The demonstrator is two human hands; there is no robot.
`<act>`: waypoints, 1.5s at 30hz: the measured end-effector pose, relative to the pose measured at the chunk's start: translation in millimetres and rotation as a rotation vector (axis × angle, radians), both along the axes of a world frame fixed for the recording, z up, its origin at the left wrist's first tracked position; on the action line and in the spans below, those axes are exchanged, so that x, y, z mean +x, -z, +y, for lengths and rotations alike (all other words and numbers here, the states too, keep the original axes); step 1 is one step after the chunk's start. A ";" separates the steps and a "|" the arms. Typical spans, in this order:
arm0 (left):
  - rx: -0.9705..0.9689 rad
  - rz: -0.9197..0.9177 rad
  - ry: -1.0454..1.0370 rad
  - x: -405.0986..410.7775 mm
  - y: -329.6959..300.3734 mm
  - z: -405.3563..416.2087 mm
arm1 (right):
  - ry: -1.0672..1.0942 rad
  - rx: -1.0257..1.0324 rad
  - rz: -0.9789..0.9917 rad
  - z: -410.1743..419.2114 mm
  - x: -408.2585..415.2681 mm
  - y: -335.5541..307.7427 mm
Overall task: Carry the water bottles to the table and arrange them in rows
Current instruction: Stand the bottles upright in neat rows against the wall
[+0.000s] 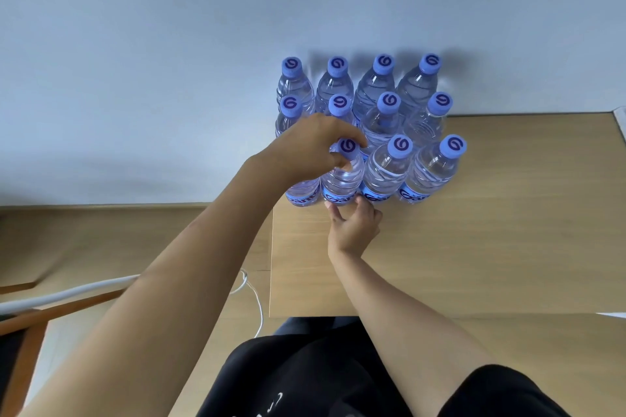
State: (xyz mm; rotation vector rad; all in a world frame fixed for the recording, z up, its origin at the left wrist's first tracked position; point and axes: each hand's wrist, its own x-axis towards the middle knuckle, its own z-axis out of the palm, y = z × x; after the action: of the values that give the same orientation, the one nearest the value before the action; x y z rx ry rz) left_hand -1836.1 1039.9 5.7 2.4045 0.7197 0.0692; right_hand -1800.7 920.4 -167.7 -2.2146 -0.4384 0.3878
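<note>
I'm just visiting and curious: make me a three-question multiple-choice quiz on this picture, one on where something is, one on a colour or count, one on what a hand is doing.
1. Where do the water bottles stand?
A. at the far left corner of the wooden table
B. on the floor
C. on a chair

2. What colour are the bottle caps?
A. red
B. blue
C. white

3. What is the left hand doing?
A. lying flat on the table
B. hanging idle
C. gripping the top of a front-row bottle

Answers:
1 A, the group sits on the tabletop by its far left corner, against the wall.
2 B, every visible cap is blue with a dark swirl.
3 C, its fingers curl round the cap and neck, while the right hand touches the bottle's base.
</note>
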 end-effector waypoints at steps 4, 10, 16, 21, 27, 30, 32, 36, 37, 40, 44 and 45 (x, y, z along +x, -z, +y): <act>0.041 -0.002 -0.015 -0.7 -0.4 0.1 | 0.010 0.040 -0.012 1.4 2.0 1.7; 0.037 0.043 -0.021 -0.2 -4.7 -1.2 | -0.008 0.049 -0.007 -0.7 2.1 2.1; 0.118 0.178 0.025 17.3 -12.5 -2.4 | -0.002 0.122 -0.013 -18.4 11.9 4.2; -0.006 0.081 0.100 46.4 -17.4 -15.6 | 0.100 0.177 0.082 -32.5 39.5 3.0; 0.017 0.121 0.191 71.4 -10.5 -25.5 | 0.032 0.245 0.100 -30.4 56.6 1.1; 0.023 0.118 0.190 73.3 -8.1 -24.3 | 0.040 0.274 0.089 -28.2 57.0 2.5; 0.017 0.110 0.180 73.5 -7.6 -24.6 | 0.058 0.276 0.078 -27.0 56.1 4.8; 0.028 0.095 0.170 73.7 -7.8 -25.0 | 0.091 0.256 0.066 -22.0 54.9 7.5; 0.033 0.093 0.167 73.8 -7.7 -25.1 | 0.096 0.259 0.062 -20.8 54.5 7.7; 0.043 0.102 0.160 74.4 -6.6 -25.6 | 0.104 0.289 0.063 -20.1 54.5 9.3; 0.069 0.116 0.154 74.4 -6.0 -26.3 | 0.093 0.311 0.089 -20.1 55.9 10.4; 0.073 0.118 0.153 74.5 -5.9 -26.6 | 0.092 0.313 0.086 -20.4 56.1 10.4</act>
State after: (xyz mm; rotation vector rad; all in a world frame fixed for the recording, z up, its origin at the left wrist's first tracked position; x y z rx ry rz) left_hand -1761.6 1013.3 11.5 2.5422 0.5928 -0.1111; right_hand -1744.6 900.0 -178.1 -1.8986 -0.3247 0.3389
